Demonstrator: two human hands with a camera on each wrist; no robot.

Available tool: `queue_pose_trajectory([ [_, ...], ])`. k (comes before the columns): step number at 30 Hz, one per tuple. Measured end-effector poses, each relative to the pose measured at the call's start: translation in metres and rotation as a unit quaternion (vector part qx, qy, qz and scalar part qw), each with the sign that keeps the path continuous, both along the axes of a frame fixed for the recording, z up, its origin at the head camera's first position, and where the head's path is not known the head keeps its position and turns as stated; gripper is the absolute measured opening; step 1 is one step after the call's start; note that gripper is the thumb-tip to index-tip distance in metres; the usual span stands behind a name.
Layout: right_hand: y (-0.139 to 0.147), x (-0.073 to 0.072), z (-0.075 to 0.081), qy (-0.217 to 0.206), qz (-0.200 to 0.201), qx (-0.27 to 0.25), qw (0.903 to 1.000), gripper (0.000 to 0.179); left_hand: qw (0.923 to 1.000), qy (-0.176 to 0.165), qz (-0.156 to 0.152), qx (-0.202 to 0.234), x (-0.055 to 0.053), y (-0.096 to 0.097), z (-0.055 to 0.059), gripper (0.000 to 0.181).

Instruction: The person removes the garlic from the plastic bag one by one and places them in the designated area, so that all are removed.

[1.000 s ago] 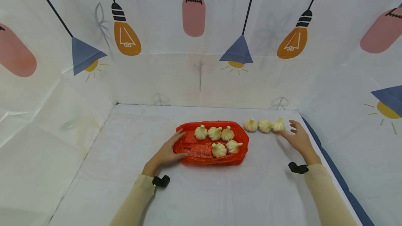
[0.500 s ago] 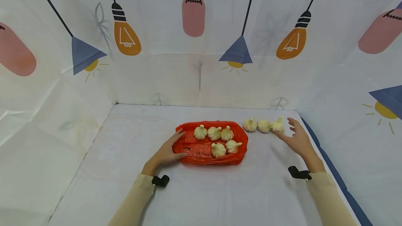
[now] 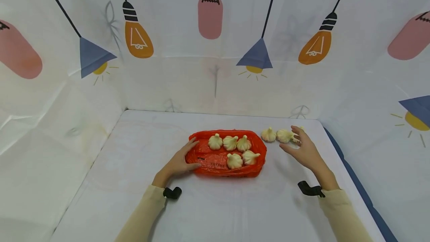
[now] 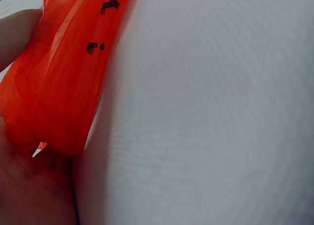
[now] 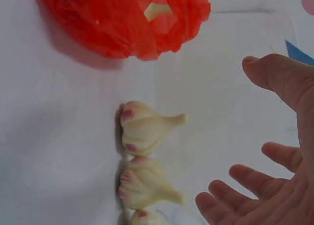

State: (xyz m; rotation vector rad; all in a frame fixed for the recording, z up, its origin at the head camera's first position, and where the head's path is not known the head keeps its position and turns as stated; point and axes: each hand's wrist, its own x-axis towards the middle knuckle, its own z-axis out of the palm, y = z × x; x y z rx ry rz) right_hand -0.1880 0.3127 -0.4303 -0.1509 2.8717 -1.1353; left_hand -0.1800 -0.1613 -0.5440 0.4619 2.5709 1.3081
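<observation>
A red plastic bag (image 3: 209, 160), spread open into an oblong tray shape, lies on the table with several garlic bulbs (image 3: 215, 142) inside. My left hand (image 3: 176, 163) grips its left end, thumb at the near side and fingers round the far side. In the left wrist view, the bag's wall (image 4: 68, 92) lies against palm and thumb. Right of the bag, three more garlic bulbs (image 3: 268, 135) stand in a row, the rightmost partly hidden. My right hand (image 3: 308, 153) hovers beside that row, fingers spread and holding nothing; the right wrist view shows a gap to the nearest bulb (image 5: 143, 129).
A white table (image 3: 228, 208) carries everything. White sheets printed with hanging lamps (image 3: 255, 53) enclose the back and sides. A blue strip (image 3: 357, 182) runs along the table's right edge.
My right hand has shifted left along the row, away from the rightmost bulb, and now covers part of it. My left hand and the bag stay put; the head view has turned slightly.
</observation>
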Motion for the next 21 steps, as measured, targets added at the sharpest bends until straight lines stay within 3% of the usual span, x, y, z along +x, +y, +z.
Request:
queue_pose_trajectory([
  [7,-0.024,-0.001,0.001,-0.008,0.031,0.000,0.9995,0.093,1.0000,0.000,0.002,0.005,0.000,0.001,0.001,0.094],
  [21,-0.055,-0.003,-0.015,0.013,0.091,-0.044,0.9948,0.087,0.9999,-0.003,0.009,0.004,0.001,0.002,0.001,0.092],
])
